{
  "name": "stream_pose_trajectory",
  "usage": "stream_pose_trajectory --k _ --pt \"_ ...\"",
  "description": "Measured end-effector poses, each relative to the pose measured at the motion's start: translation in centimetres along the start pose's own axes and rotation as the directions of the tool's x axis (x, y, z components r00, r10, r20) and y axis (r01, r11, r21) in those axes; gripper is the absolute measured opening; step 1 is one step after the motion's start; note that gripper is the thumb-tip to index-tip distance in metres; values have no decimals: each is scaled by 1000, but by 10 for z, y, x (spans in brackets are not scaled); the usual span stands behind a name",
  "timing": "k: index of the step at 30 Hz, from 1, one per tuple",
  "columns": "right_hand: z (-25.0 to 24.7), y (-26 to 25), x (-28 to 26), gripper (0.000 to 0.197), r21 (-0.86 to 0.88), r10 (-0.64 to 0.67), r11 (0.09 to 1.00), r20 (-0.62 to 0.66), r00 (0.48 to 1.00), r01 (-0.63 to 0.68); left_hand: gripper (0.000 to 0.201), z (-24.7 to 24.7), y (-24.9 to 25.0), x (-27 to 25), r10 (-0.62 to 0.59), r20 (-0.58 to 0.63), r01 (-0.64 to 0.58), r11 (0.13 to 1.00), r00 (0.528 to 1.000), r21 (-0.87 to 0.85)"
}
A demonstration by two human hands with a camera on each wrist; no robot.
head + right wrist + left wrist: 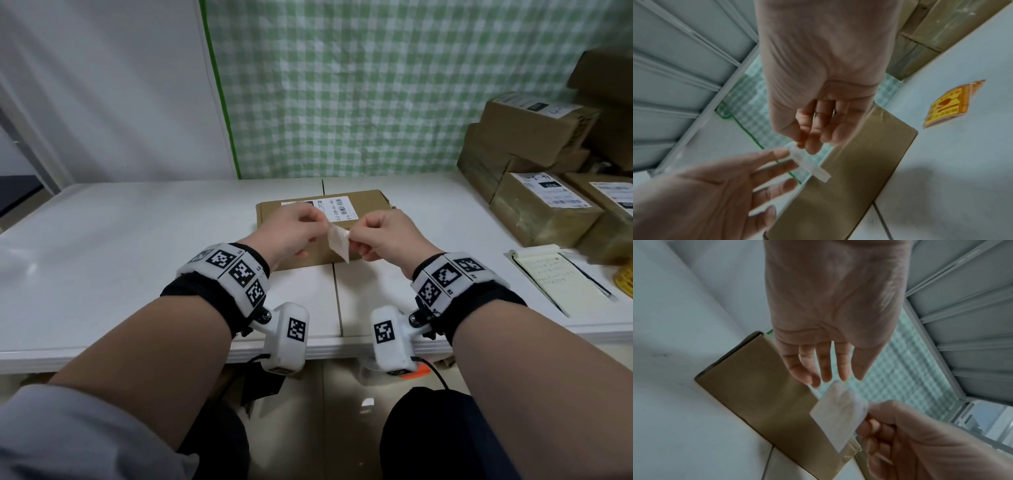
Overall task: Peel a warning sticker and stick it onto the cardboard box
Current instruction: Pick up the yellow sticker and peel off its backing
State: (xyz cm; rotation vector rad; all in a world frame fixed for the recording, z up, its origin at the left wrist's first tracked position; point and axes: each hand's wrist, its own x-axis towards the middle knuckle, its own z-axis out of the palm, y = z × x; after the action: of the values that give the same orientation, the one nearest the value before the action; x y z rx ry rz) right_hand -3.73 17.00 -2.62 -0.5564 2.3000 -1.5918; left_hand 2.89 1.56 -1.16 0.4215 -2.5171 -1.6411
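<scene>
A flat cardboard box (pixel 371 202) with a shipping label (pixel 337 209) lies at the middle of the white table (pixel 137 240). Just above its near edge both hands hold a small sticker (pixel 339 241), whose white back faces me. My left hand (pixel 322 224) pinches its top corner. My right hand (pixel 352 238) pinches its right edge between thumb and fingers. In the left wrist view the sticker (pixel 838 415) hangs in front of the box (pixel 756 394). The right wrist view shows the sticker (pixel 807 162) edge-on. Its printed face is hidden.
A pile of yellow-and-red warning stickers (pixel 949 105) lies on the table right of the box. Stacked cardboard parcels (pixel 541 212) fill the back right corner, with a notepad (pixel 555 277) in front of them. A green checked cloth covers the wall behind.
</scene>
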Motion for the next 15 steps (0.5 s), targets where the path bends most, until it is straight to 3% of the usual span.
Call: stream_pose_trajectory --k 4,6,8,10,12,15 --pt "1 -3 1 22 -113 -79 990 76 994 87 27 4 7 2 89 71 -98 985 994 142" --pt "2 -4 3 23 -126 -91 987 56 994 97 20 5 8 1 88 102 -107 974 991 198" --pt "3 -3 3 25 -97 -87 991 15 996 88 10 7 7 1 104 37 -109 966 994 235" --pt "3 -2 3 23 -29 -48 998 -36 998 47 6 9 3 2 109 -41 -99 977 993 190" --pt "2 -2 1 27 50 33 998 -60 998 -30 15 9 2 4 91 -76 -84 992 993 95" --pt "1 -8 -3 35 128 169 976 54 984 -175 20 9 5 3 62 -78 -63 998 995 -17"
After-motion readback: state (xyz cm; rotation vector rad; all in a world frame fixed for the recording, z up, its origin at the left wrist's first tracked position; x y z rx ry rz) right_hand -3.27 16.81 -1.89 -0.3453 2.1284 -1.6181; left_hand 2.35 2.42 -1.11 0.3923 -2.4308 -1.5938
